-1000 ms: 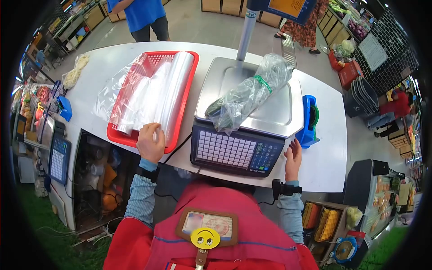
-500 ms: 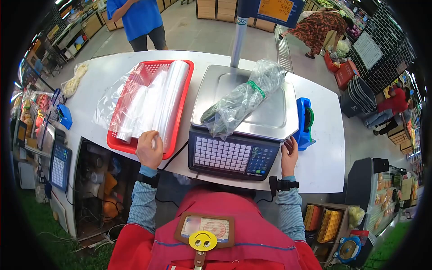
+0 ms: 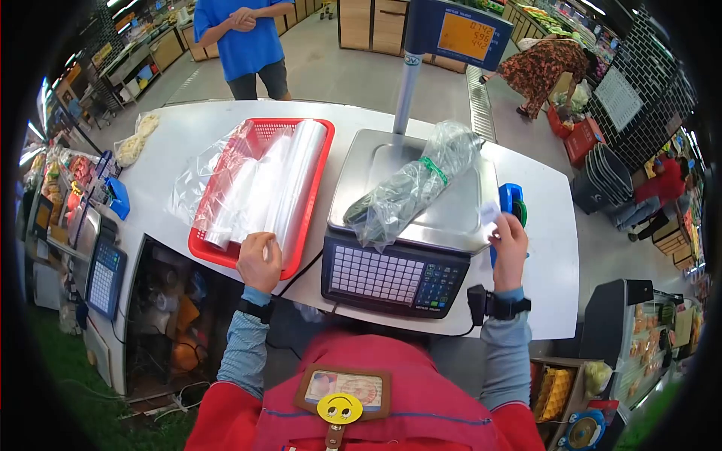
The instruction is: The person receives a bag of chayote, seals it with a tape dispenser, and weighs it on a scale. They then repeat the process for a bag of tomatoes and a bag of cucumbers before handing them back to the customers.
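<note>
A clear plastic bag of long dark green vegetables (image 3: 414, 184), tied with green tape, lies diagonally on the steel plate of a scale (image 3: 376, 161). My right hand (image 3: 509, 248) is at the plate's right edge, its fingers closed on a small white label (image 3: 489, 213). Partly behind that hand stands a blue tape dispenser (image 3: 512, 197). My left hand (image 3: 259, 260) is at the near rim of a red basket (image 3: 320, 161), fingers curled together; whatever they pinch is too small to make out. Rolls of clear plastic bags (image 3: 289, 184) lie in the basket.
The scale's keypad (image 3: 376, 274) faces me, and its display (image 3: 466, 36) stands on a pole behind. A person in a blue shirt (image 3: 244, 45) is across the white counter (image 3: 541, 278). Another person (image 3: 545, 71) bends by red crates. A second scale (image 3: 104, 278) is far left.
My right hand has risen from the scale's right side and now has a white label in its fingers. My left hand stays at the basket's near rim. The view has shifted slightly.
</note>
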